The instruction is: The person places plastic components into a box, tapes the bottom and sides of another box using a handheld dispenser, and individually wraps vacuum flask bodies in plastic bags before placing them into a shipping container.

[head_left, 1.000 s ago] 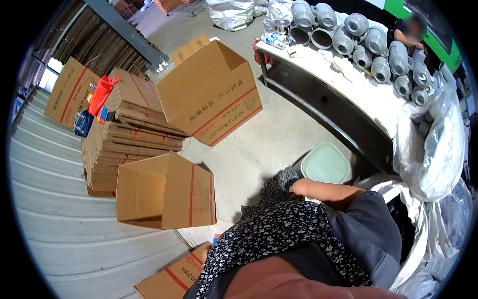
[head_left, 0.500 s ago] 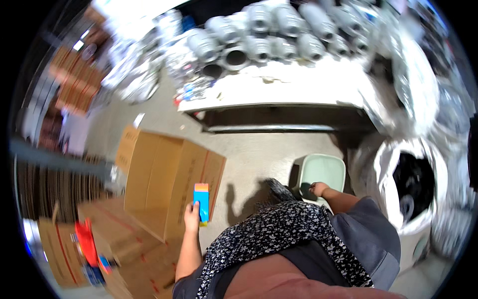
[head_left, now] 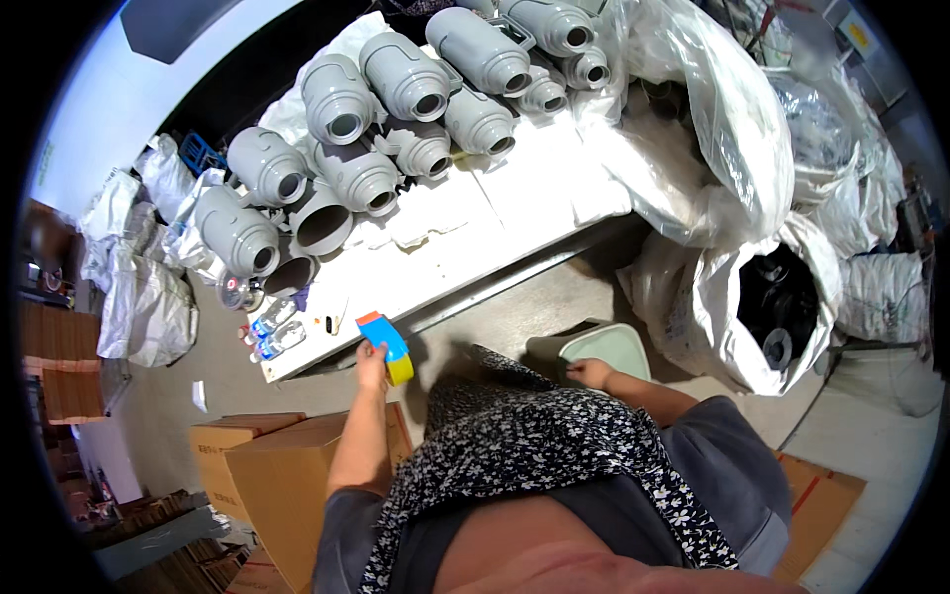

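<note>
My left hand is closed around a blue tape dispenser with an orange edge and a yellow part at its lower end. It is held up just off the front edge of the white workbench. On the right, my right hand appears over the near-left part of a pale green plastic stool. Its fingers are curled together, and a small dark spot shows at the fingertips. I cannot tell whether that hand touches the stool. Grey flask bodies lie in several rows on the bench.
Open cardboard boxes stand at lower left. Two clear plastic bottles lie at the bench's left end. A white sack of black parts stands right of the stool, with clear plastic bags behind. A flat carton lies at lower right.
My view has turned right, and the bench now appears closer and slanted. The dispenser in my left hand has moved from in front of the open box to beside the bench edge.
</note>
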Tool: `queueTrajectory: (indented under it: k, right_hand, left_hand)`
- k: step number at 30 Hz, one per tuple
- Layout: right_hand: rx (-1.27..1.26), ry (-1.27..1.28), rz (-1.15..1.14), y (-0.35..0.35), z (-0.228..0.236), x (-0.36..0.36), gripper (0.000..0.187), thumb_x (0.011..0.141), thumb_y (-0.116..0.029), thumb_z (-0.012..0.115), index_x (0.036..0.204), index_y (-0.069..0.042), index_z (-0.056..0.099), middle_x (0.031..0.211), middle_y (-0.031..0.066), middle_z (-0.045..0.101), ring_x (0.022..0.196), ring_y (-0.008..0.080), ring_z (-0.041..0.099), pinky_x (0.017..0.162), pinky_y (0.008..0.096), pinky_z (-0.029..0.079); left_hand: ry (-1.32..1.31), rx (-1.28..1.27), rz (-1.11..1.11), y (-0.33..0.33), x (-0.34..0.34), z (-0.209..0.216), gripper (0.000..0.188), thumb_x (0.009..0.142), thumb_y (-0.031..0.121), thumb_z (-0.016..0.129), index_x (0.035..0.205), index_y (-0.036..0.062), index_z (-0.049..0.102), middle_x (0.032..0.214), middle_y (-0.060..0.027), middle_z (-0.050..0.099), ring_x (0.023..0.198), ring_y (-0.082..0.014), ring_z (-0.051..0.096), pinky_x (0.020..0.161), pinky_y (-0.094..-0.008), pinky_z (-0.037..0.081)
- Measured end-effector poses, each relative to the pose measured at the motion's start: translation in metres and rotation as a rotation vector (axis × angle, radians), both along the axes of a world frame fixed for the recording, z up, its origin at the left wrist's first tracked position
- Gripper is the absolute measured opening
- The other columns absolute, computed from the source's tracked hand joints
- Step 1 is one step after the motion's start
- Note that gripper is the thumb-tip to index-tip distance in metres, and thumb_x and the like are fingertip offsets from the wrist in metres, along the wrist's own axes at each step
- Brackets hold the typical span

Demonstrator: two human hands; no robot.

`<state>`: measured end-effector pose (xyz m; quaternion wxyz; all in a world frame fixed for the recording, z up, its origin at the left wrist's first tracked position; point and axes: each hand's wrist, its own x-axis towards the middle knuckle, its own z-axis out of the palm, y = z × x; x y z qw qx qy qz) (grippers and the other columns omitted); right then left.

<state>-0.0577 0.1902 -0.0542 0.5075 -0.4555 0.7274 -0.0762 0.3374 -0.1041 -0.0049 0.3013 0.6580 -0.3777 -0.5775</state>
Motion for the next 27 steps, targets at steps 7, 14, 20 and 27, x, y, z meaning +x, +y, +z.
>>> queueTrajectory:
  k: [7, 14, 20, 27]
  right_hand:
    - [-0.136, -0.143, -0.309, -0.122, 0.031, 0.010, 0.032, 0.081, -0.029, 0.060, 0.103, -0.006, 0.061, 0.096, 0.0157, 0.064, 0.088, 0.0276, 0.061, 0.079, 0.0333, 0.046]
    - [0.163, -0.035, -0.297, -0.114, 0.033, -0.023, 0.037, 0.079, -0.031, 0.061, 0.105, -0.005, 0.060, 0.101, 0.0161, 0.062, 0.095, 0.0306, 0.059, 0.082, 0.0359, 0.046]
    - [-0.107, -0.057, -0.482, -0.157, 0.057, -0.123, 0.036, 0.081, -0.027, 0.062, 0.107, -0.004, 0.058, 0.094, 0.0136, 0.063, 0.088, 0.0236, 0.060, 0.078, 0.0319, 0.046]
    - [-0.865, -0.283, -1.025, -0.398, 0.190, -0.329, 0.059, 0.082, -0.026, 0.064, 0.127, 0.001, 0.040, 0.096, 0.0050, 0.051, 0.080, 0.0109, 0.048, 0.070, 0.0227, 0.042]
  left_hand:
    - [-0.113, -0.151, 0.034, -0.120, -0.039, -0.073, 0.067, 0.080, 0.007, 0.061, 0.135, 0.0010, 0.024, 0.120, -0.0148, 0.046, 0.104, -0.0237, 0.050, 0.088, -0.0359, 0.042]
    - [-0.457, -0.079, -0.676, -0.153, -0.060, -0.092, 0.040, 0.074, 0.007, 0.058, 0.113, 0.0027, 0.047, 0.087, -0.0080, 0.060, 0.074, -0.0183, 0.058, 0.065, -0.0293, 0.046]
    - [-0.202, -0.044, -0.761, -0.163, -0.118, -0.015, 0.035, 0.080, 0.011, 0.062, 0.112, 0.0010, 0.051, 0.094, -0.0072, 0.060, 0.088, -0.0159, 0.057, 0.075, -0.0276, 0.045]
    - [0.074, -0.078, -0.666, -0.182, -0.322, 0.100, 0.030, 0.089, 0.009, 0.052, 0.117, -0.0018, 0.047, 0.104, -0.0065, 0.057, 0.097, -0.0127, 0.054, 0.083, -0.0225, 0.044]
